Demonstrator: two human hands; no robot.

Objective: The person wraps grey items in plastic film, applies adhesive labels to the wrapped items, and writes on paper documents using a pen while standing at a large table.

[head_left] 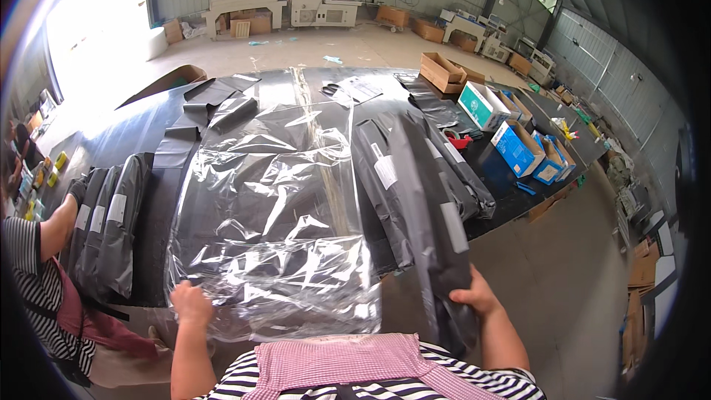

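Note:
A large clear plastic bag [274, 200] lies flat and crinkled over the middle of the black table, its near end hanging past the edge. My left hand [191, 304] is closed on the near left corner of that bag. On the other side, my right hand [478, 296] grips the near end of a long dark grey wrapped package [422, 215], thumb showing and fingers hidden behind it. This package is tilted, its far end over other dark packages [378, 170] with white labels that lie on the table's right part.
At left, a person in a striped sleeve [22, 248] reaches to several similar packages [104, 222]. Scissors [330, 90] and paper [359, 89] lie at the far side. A red tape dispenser [458, 139], blue boxes [518, 150] and a cardboard box [442, 72] stand at right.

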